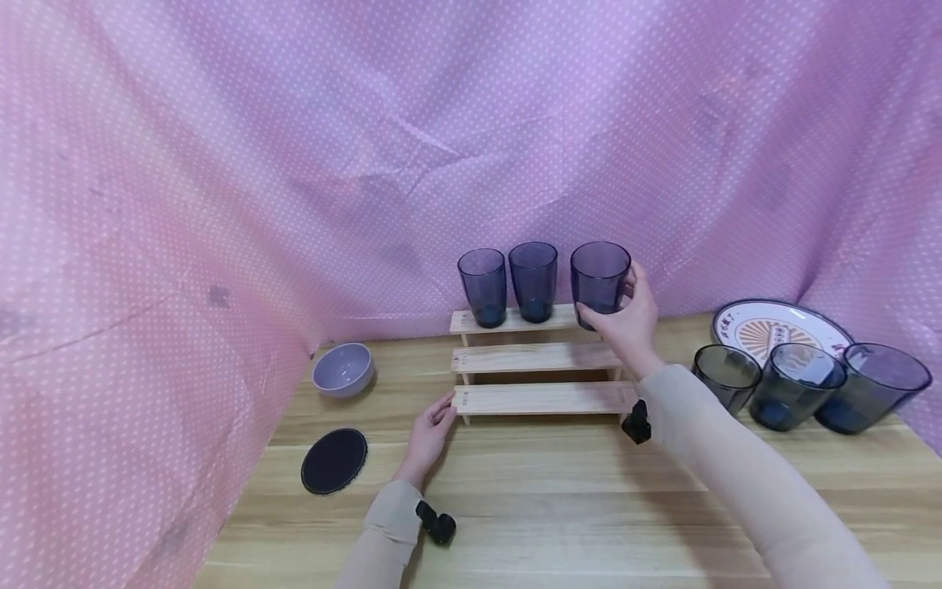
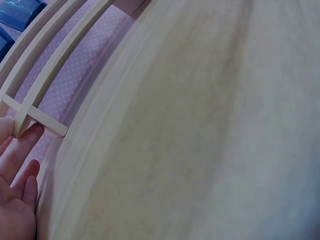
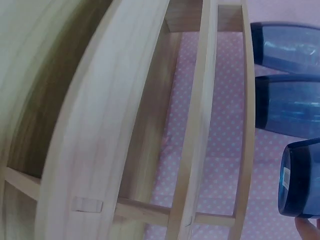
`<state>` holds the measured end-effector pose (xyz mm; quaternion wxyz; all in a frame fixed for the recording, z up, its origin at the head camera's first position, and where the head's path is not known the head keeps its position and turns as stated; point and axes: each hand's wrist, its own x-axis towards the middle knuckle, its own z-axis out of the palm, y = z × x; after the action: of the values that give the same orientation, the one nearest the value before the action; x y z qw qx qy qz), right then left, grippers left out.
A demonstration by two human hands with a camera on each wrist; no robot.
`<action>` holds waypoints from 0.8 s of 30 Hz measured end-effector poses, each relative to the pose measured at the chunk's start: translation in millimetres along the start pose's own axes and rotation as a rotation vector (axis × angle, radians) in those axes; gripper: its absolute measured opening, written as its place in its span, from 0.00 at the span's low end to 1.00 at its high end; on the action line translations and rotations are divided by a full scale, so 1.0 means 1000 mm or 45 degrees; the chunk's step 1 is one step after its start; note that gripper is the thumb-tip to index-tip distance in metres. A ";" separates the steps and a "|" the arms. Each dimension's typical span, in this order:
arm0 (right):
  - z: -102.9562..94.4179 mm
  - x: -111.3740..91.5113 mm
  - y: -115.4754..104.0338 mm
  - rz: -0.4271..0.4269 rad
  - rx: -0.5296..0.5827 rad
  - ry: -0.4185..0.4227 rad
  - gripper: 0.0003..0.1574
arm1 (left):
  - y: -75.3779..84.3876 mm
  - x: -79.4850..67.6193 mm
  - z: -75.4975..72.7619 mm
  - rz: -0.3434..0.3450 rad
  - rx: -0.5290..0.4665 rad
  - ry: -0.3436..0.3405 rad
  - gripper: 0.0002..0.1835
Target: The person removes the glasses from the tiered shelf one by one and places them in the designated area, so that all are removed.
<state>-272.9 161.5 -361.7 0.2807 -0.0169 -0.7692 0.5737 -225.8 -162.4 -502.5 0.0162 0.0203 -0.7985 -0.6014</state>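
Note:
My right hand (image 1: 625,319) grips a dark blue-purple glass tumbler (image 1: 599,274) upright by its side. In the right wrist view the tumbler's base (image 3: 292,180) appears apart from the top board of the three-tier wooden rack (image 3: 245,125), with a fingertip beneath it. Two matching tumblers, one at left (image 1: 486,286) and one beside it (image 1: 535,282), stand on the rack's top tier. Down at the front left corner, my left hand (image 1: 428,438) pinches the end of the lowest board (image 1: 545,398) between thumb and finger, seen closely in the left wrist view (image 2: 20,132).
Right of the rack stand three more tumblers (image 1: 798,384), before a white patterned plate (image 1: 783,323) leaning at the back. A small lavender bowl (image 1: 343,370) and a round black coaster (image 1: 334,460) lie to the left. Pink dotted cloth (image 1: 397,164) hangs behind the wooden table (image 1: 530,499).

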 end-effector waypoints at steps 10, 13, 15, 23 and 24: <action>-0.017 -0.018 -0.009 0.054 0.089 -0.003 0.60 | 0.001 0.002 -0.002 -0.024 -0.002 0.007 0.21; -0.021 -0.023 -0.012 0.049 0.109 0.026 0.60 | 0.001 0.002 -0.002 -0.015 0.002 0.009 0.21; -0.024 -0.026 -0.014 0.047 0.128 0.045 0.59 | 0.001 0.003 -0.002 -0.020 -0.003 0.007 0.21; -0.042 -0.041 -0.017 -0.013 0.165 0.044 0.59 | 0.001 0.001 -0.002 -0.022 0.006 -0.012 0.21; -0.045 -0.042 -0.017 -0.021 0.173 0.043 0.59 | 0.000 0.001 -0.002 -0.016 0.010 -0.013 0.21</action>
<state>-212.3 180.1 -355.7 0.2988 -0.0012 -0.7239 0.6218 -226.6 -164.4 -501.6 0.0084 0.0224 -0.8007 -0.5986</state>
